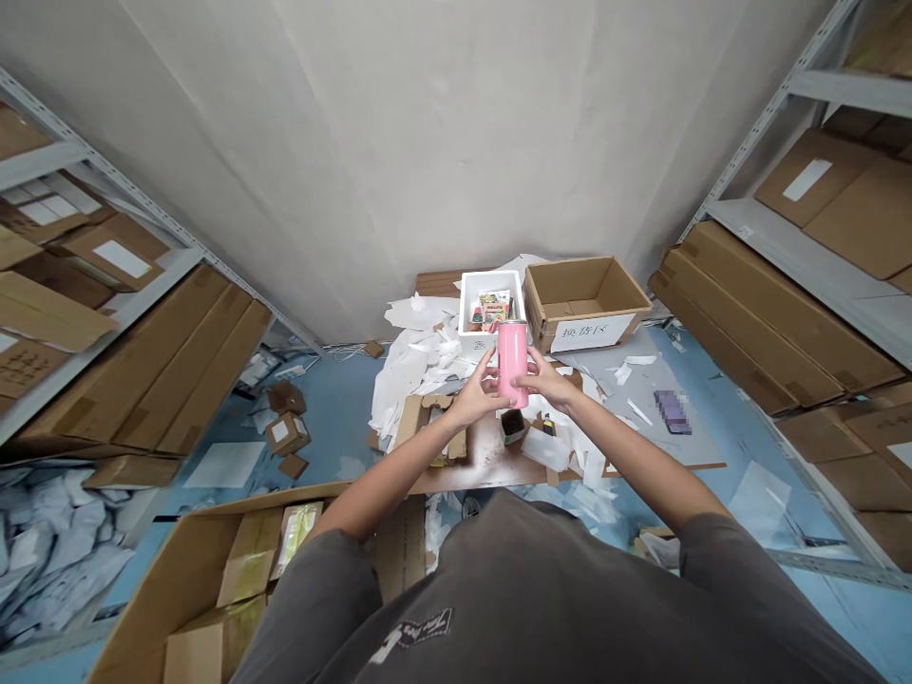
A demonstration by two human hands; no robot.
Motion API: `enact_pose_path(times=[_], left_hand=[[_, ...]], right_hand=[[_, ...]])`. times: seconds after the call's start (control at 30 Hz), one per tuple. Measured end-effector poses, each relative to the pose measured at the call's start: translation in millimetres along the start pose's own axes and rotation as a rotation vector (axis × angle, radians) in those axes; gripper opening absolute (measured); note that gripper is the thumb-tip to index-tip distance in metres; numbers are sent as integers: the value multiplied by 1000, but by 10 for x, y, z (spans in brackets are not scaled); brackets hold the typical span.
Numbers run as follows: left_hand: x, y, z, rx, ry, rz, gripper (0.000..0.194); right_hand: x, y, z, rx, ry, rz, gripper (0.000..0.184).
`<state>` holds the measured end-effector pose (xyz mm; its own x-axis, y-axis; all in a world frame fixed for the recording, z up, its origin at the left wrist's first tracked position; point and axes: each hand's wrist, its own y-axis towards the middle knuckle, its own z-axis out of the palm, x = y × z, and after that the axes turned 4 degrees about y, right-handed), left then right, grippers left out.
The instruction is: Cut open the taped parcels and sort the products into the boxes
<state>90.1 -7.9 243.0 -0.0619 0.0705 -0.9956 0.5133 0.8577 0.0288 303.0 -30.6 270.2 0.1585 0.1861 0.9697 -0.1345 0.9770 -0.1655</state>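
Observation:
A pink tumbler (512,359) with a silvery rim is held upright above the table, between my two hands. My left hand (479,391) grips its left side, fingers curled against it. From the right, my right hand (547,378) closes on the lower part, its fingers across the front. Just below the tumbler stands a small open carton (512,427), dark inside. Behind it is a white foam box (467,313) with colourful packets in it. To its right sits an open cardboard box (595,334) with a handwritten paper label.
Torn white paper (406,356) covers the table's left side. A purple pixelated item (673,412) lies on the right. Shelves of cartons (784,313) flank both sides. A large cardboard box (153,589) holding parcels stands at lower left.

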Motion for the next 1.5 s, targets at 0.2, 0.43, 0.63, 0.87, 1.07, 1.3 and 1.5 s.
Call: enact_pose_path(times=[0.2,0.43,0.63,0.87,1.07,1.3,1.5], left_hand=[[-14,-15,104,-89,140,-28,141],[-37,15,33,-85,101,-46,139],[0,-5,112,-62,-45,-59,145],[9,39,61,-47,-15,-39,148],[136,92,-24,0,-13,-48,149],[259,69,9,47,20,-7,149],[503,-5,32,167,-89,-60,142]], right_hand=[[-57,10,65,-62,22,7,100],[-65,4,42,-63,-91,-66,121],[-78,32,75,4,-57,-63,115],[-114,79,11,-10,40,-37,124],[-216,132,-37,-94,-20,-47,135],[-398,162,-55,-77,-58,-86,132],[-619,138,-145,19,-109,-108,124]])
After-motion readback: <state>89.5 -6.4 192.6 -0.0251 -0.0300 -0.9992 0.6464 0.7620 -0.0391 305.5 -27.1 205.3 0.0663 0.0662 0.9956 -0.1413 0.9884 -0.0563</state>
